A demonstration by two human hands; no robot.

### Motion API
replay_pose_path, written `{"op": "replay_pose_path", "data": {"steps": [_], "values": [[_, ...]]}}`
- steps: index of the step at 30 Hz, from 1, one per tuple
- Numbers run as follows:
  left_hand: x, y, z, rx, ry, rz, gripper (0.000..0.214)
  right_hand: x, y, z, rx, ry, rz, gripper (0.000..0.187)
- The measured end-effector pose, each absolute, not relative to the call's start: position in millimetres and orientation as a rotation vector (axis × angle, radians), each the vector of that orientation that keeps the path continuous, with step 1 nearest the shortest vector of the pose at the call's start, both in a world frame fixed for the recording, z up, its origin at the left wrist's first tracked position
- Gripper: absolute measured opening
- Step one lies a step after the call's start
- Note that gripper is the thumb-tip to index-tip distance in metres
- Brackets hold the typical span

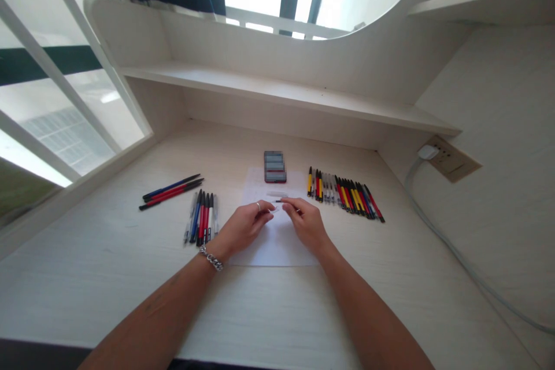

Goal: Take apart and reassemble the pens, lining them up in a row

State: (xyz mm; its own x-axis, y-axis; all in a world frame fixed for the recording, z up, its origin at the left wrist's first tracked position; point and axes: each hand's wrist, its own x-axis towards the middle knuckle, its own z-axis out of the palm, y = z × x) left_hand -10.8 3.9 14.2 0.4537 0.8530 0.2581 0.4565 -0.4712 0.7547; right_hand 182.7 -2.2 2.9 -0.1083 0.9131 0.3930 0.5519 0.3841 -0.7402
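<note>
Over a white sheet of paper (277, 245), my two hands work close together at fingertip distance. My left hand (248, 224), with a ring and a chain bracelet, is closed in a pinch at a small clear pen part (276, 208). Thumb and index finger of my right hand (307, 222) pinch a thin pen piece with a dark end (278, 201), possibly a refill. Just beyond the fingertips, a clear pen barrel (277, 193) lies on the paper. The fingers partly hide these small parts.
A phone (275, 167) lies at the paper's far edge. Right of it is a row of colored pens (351, 195). On the left lie a group of pens (202, 217) and several longer pens (171, 192). A shelf (281, 90) spans the back; a cable (437, 234) hangs at right.
</note>
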Motion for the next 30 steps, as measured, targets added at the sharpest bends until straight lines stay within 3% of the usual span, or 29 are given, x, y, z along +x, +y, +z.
{"op": "replay_pose_path", "data": {"steps": [10,15,30], "values": [[-11,5,14,2.028,1.162,0.850,0.024,203,21,-15,-1.707,-1.920,0.156,0.021],[-12,6,13,1.993,1.154,0.831,0.025,200,20,-15,-1.752,-1.919,0.158,0.011],[-16,10,14,2.041,1.332,0.824,0.029,209,6,6,-1.374,-1.705,0.447,0.015]]}}
